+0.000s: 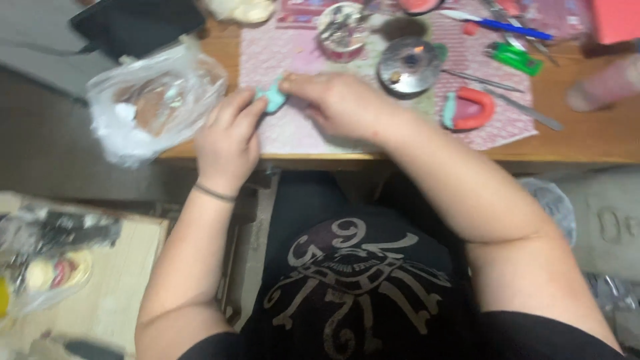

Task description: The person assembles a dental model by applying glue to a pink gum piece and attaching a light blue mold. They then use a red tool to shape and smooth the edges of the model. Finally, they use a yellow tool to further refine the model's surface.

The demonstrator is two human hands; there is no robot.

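Hands: left hand and right hand both pinch a teal piece
Risk: piece may slip off the counter edge

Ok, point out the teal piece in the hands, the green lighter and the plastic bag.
teal piece (272,98), head view, exposed middle between the hands.
green lighter (515,59), head view, body.
plastic bag (130,137), head view, lower crumpled wall.

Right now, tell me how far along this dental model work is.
Looks done: a red arch on a teal base sits finished-looking on the pink mat. In hand: the left hand and right hand pinch a small teal piece together over the mat; blur hides its detail. Left: it carries no red arch that I can see, and metal tools lie idle beside a round metal dish.
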